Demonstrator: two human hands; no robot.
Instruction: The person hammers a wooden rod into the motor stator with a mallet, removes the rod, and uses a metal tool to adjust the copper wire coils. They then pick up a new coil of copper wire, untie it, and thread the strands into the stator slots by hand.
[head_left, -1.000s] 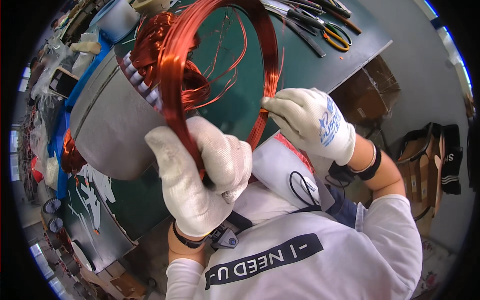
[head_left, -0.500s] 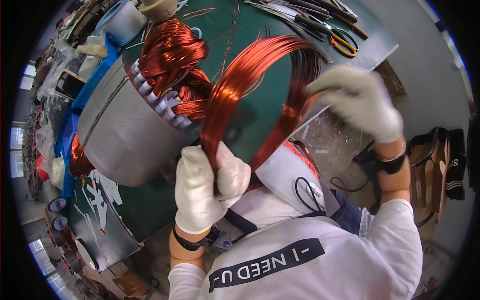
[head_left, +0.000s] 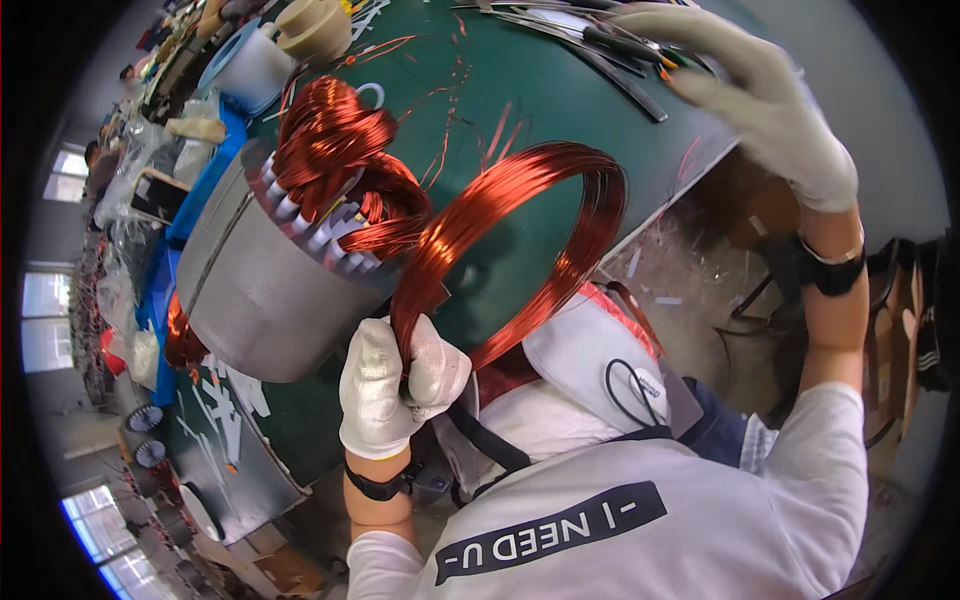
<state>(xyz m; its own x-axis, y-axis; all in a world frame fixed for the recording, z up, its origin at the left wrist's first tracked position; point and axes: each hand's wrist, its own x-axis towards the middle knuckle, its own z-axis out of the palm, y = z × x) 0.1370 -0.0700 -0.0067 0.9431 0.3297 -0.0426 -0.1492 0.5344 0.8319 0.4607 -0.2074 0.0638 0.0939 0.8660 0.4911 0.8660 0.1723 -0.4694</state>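
Note:
A large loop of red-brown enamelled copper wire [head_left: 500, 190] stands up over the green table. My gloved left hand [head_left: 400, 385] is closed round its lower left end, thumb and fingers wrapped over the strands. My gloved right hand [head_left: 760, 95] is away from the coil, above the tools at the far right, with thumb and fingers apart and nothing seen in it. Beneath its fingers lie dark-handled hand tools [head_left: 615, 42], partly hidden. Left of the coil, a grey metal stator cylinder [head_left: 275, 275] lies on its side, with bundled copper windings [head_left: 330, 130] coming out of its slotted end.
A blue bin [head_left: 222, 150] with plastic bags and a phone stands behind the cylinder. White spools [head_left: 245, 70] are at the far left. White strips [head_left: 225, 420] lie on the near left of the green table [head_left: 555, 85]. Loose wire ends [head_left: 440, 130] stretch across its middle.
My right hand has let go of the coil's right side and moved up and right to the tools. The coil has sunk a little, with my left hand still gripping it.

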